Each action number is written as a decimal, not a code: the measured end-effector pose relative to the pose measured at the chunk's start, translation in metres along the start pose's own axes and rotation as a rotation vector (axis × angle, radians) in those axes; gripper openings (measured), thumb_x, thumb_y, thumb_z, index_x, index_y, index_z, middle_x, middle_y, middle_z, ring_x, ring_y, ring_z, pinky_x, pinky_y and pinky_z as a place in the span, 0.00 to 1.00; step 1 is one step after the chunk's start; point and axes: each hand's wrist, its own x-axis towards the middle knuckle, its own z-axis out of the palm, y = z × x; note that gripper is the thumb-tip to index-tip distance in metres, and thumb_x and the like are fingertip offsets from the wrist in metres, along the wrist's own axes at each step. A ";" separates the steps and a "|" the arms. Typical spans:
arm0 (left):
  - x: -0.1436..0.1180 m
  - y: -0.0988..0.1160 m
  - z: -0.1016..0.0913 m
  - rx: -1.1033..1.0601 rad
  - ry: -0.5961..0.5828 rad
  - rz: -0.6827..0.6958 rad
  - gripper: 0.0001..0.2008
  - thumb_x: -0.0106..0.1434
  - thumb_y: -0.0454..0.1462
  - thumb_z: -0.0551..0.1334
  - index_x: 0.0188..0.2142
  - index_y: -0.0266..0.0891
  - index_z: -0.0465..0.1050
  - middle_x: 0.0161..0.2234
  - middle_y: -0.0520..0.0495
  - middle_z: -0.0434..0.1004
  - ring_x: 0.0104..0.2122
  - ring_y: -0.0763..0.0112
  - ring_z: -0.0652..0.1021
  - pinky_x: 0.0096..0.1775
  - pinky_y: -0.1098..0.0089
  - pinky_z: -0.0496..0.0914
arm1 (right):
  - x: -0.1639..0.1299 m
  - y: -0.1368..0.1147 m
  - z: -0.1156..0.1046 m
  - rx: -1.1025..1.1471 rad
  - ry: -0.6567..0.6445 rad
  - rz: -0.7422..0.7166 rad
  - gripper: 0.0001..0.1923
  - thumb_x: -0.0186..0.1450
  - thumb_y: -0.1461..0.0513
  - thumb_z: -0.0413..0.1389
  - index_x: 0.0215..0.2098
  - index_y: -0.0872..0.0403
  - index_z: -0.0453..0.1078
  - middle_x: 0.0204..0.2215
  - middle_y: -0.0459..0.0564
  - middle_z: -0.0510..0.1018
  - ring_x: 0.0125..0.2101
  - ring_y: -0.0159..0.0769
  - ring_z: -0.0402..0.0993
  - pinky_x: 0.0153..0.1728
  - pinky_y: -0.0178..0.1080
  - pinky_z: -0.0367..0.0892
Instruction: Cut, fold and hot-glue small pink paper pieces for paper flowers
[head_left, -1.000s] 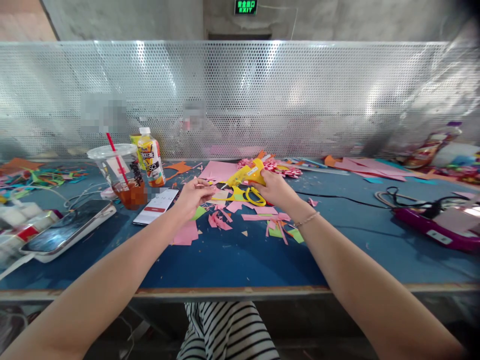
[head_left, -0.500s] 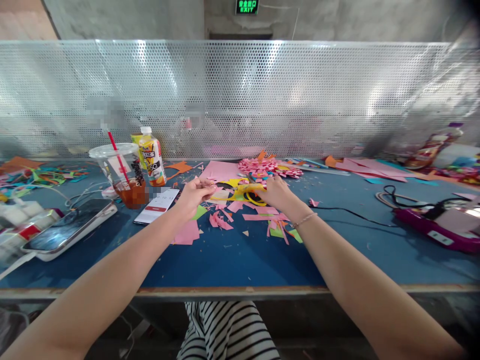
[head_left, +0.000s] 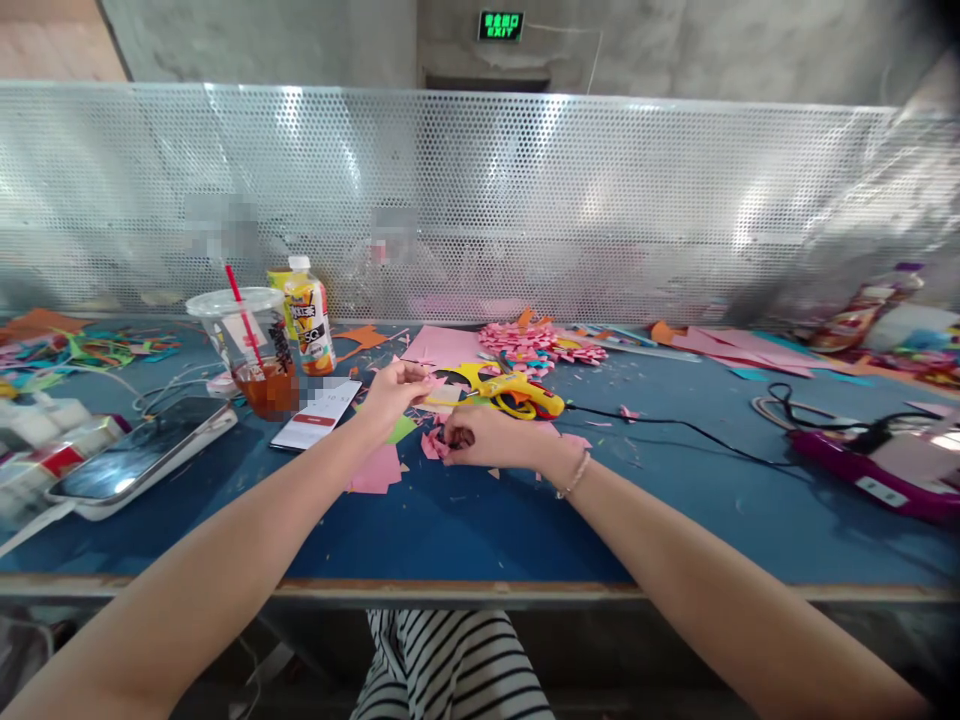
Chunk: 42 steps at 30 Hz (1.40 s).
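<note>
A small pink paper piece point(head_left: 429, 381) sits pinched between the fingertips of the left hand point(head_left: 396, 388), held just above the blue table point(head_left: 480, 520); it is pale pink, thin and folded or curled, too small to make out its exact form. Just right of that pinch and a little nearer the person, the right hand point(head_left: 484, 440) rests low on the table with its fingers closed down on a pink scrap point(head_left: 435, 445), a darker, jagged cutting lying among other offcuts. Behind the right hand lies a yellow glue gun point(head_left: 517, 393) on its side, its black cord point(head_left: 675, 428) trailing off to the right; yellow scissors point(head_left: 465, 377) lie touching it on the left. Beyond these is a pink sheet point(head_left: 442, 345) and a heap of pink paper flowers point(head_left: 536, 342). Left of the left hand lies a phone point(head_left: 315, 414) face up, then a plastic cup point(head_left: 247, 350) with a red straw and brown drink, and a bottle point(head_left: 307, 315) behind it. Further left a second phone point(head_left: 142, 455) rests on a white block. Far to the right lies a purple tool point(head_left: 874, 455).
</note>
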 end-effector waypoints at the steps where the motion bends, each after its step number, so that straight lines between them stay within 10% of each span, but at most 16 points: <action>1: 0.000 0.000 0.000 0.005 -0.001 -0.004 0.10 0.44 0.30 0.65 0.26 0.34 0.66 0.26 0.48 0.71 0.27 0.75 0.73 0.31 0.71 0.66 | 0.000 0.000 0.000 0.000 0.000 0.001 0.11 0.54 0.56 0.57 0.31 0.55 0.69 0.27 0.47 0.73 0.25 0.29 0.66 0.25 0.32 0.58; 11: 0.002 -0.002 0.000 -0.042 -0.012 -0.005 0.09 0.45 0.29 0.65 0.28 0.33 0.69 0.26 0.49 0.71 0.26 0.77 0.72 0.33 0.71 0.68 | -0.006 0.002 -0.019 0.134 0.075 -0.127 0.02 0.58 0.64 0.53 0.30 0.54 0.68 0.30 0.46 0.73 0.28 0.30 0.69 0.31 0.34 0.63; 25: -0.004 0.005 0.003 -0.056 -0.029 0.020 0.07 0.46 0.31 0.65 0.27 0.33 0.72 0.26 0.49 0.71 0.26 0.79 0.71 0.34 0.73 0.67 | -0.007 0.007 -0.027 0.575 0.614 0.017 0.14 0.54 0.61 0.57 0.38 0.53 0.60 0.34 0.49 0.72 0.28 0.29 0.71 0.30 0.36 0.68; 29: -0.003 0.004 0.003 -0.058 -0.035 0.019 0.07 0.46 0.31 0.65 0.28 0.33 0.72 0.25 0.50 0.71 0.25 0.79 0.71 0.33 0.73 0.67 | -0.006 0.006 -0.027 0.606 0.616 -0.022 0.17 0.55 0.63 0.55 0.41 0.50 0.56 0.44 0.51 0.66 0.28 0.26 0.70 0.28 0.34 0.68; 42: -0.005 0.004 0.006 -0.060 -0.020 -0.011 0.07 0.46 0.29 0.64 0.28 0.34 0.71 0.23 0.51 0.70 0.25 0.79 0.71 0.32 0.72 0.67 | -0.001 0.010 -0.030 0.814 0.618 0.093 0.13 0.50 0.62 0.60 0.32 0.53 0.63 0.29 0.45 0.72 0.31 0.29 0.71 0.39 0.39 0.69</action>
